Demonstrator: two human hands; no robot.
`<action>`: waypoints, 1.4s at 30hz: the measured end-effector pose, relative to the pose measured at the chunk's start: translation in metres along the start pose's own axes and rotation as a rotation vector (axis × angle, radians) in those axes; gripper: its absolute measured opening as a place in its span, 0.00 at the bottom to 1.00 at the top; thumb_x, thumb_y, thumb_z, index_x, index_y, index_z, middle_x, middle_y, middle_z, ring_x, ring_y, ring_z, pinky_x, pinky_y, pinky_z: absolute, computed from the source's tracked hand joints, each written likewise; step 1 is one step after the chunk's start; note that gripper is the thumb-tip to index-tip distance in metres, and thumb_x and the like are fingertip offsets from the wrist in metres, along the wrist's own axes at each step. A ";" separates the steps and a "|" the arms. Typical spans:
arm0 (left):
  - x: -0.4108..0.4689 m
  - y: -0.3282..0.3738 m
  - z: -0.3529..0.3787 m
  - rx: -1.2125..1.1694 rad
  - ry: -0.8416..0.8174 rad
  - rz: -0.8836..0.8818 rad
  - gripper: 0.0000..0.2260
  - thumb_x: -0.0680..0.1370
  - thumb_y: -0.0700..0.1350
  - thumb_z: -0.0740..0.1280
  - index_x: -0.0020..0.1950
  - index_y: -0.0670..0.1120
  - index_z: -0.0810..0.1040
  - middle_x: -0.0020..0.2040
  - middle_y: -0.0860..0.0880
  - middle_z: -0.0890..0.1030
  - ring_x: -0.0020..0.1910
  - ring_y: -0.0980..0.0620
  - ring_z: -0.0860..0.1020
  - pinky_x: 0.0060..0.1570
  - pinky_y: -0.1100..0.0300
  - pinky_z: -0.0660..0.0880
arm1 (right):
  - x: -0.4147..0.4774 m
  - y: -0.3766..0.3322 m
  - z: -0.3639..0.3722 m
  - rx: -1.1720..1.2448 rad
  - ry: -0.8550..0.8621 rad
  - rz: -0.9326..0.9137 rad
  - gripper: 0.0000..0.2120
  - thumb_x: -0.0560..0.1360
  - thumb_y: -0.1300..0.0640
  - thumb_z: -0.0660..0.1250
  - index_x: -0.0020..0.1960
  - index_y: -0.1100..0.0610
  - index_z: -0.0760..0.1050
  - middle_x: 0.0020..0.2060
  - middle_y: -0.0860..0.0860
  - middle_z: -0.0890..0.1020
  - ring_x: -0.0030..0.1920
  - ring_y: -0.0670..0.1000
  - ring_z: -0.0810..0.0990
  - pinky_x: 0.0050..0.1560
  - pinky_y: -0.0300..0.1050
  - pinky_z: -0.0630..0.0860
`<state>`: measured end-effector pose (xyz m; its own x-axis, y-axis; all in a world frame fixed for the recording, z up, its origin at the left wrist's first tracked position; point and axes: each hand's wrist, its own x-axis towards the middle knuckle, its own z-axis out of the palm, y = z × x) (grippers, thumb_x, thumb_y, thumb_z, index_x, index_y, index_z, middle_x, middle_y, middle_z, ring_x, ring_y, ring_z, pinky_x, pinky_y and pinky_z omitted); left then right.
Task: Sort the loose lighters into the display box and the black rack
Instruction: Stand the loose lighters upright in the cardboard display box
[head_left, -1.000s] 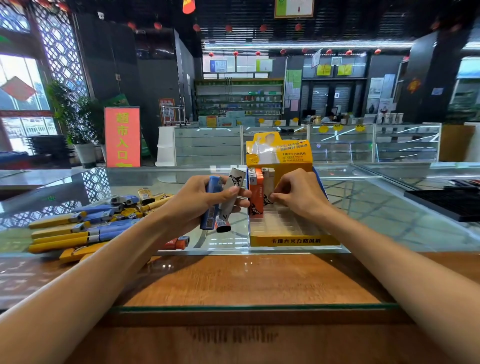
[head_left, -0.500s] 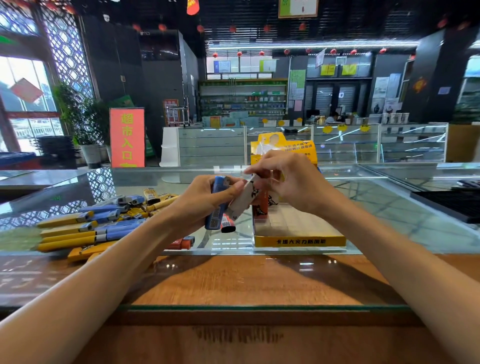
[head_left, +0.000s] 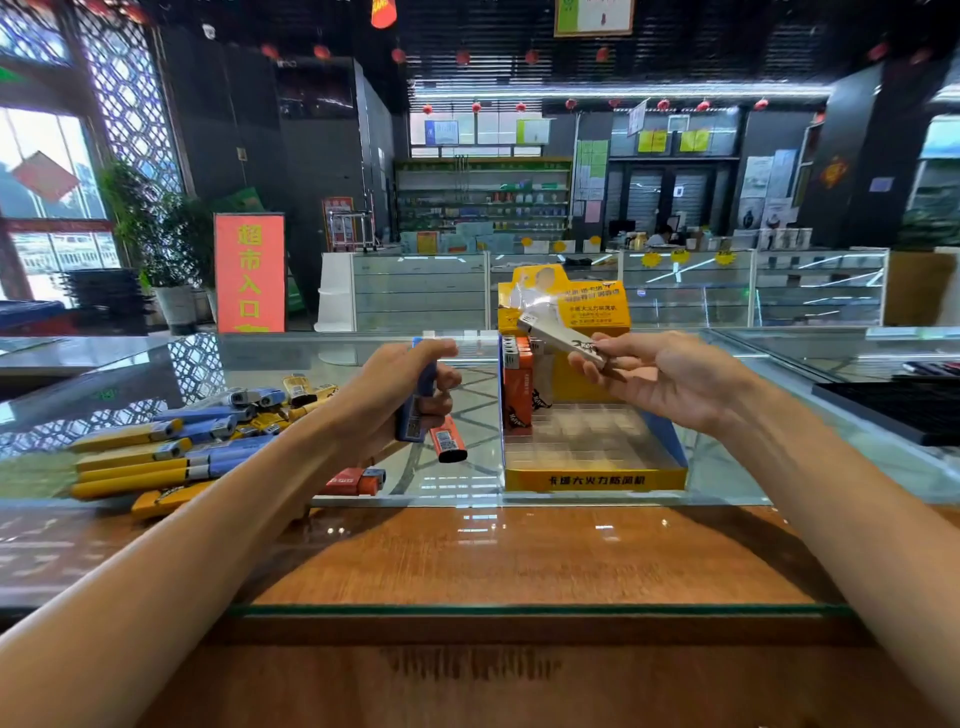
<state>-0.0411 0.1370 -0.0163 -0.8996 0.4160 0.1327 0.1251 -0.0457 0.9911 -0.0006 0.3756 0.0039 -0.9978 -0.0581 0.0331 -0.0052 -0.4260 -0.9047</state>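
The fingers (head_left: 588, 368) of the right hand (head_left: 675, 384) are pinching a flat white lighter (head_left: 563, 340). Its metal head is pointing to the upper left, and its long axis is slanting above the box (head_left: 592, 479). The left hand (head_left: 387, 400) is gripping an upright blue lighter (head_left: 415, 415) and an orange lighter (head_left: 448, 441) angling down-right. The yellow cardboard box is standing mid-frame on the glass bench (head_left: 737, 467), with only its back-left corner filled. Loose lighters (head_left: 171, 452) are lying at the left, and the rack (head_left: 898, 410) at the right edge.
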 end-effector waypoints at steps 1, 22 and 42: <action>0.000 0.000 0.001 0.005 -0.005 -0.023 0.07 0.81 0.47 0.58 0.47 0.44 0.67 0.28 0.51 0.71 0.23 0.57 0.66 0.23 0.66 0.64 | -0.001 0.000 0.000 0.052 -0.021 0.023 0.11 0.76 0.69 0.59 0.58 0.69 0.69 0.48 0.66 0.79 0.37 0.54 0.84 0.36 0.39 0.80; -0.004 -0.004 0.000 0.018 -0.077 0.053 0.16 0.82 0.48 0.54 0.62 0.40 0.73 0.40 0.47 0.74 0.39 0.52 0.73 0.42 0.58 0.72 | 0.011 0.015 0.005 -0.673 0.130 -0.276 0.04 0.70 0.60 0.71 0.43 0.52 0.79 0.45 0.53 0.83 0.51 0.54 0.80 0.55 0.49 0.77; -0.006 -0.003 -0.005 -0.122 -0.188 0.054 0.13 0.73 0.42 0.63 0.55 0.38 0.76 0.43 0.46 0.83 0.41 0.53 0.81 0.43 0.62 0.79 | 0.035 0.044 0.006 -1.328 0.241 -0.548 0.09 0.68 0.58 0.73 0.48 0.59 0.82 0.41 0.51 0.83 0.38 0.42 0.77 0.34 0.29 0.69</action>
<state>-0.0382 0.1305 -0.0195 -0.7979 0.5710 0.1931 0.1094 -0.1778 0.9780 -0.0354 0.3496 -0.0325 -0.8365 0.0410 0.5465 -0.3043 0.7946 -0.5253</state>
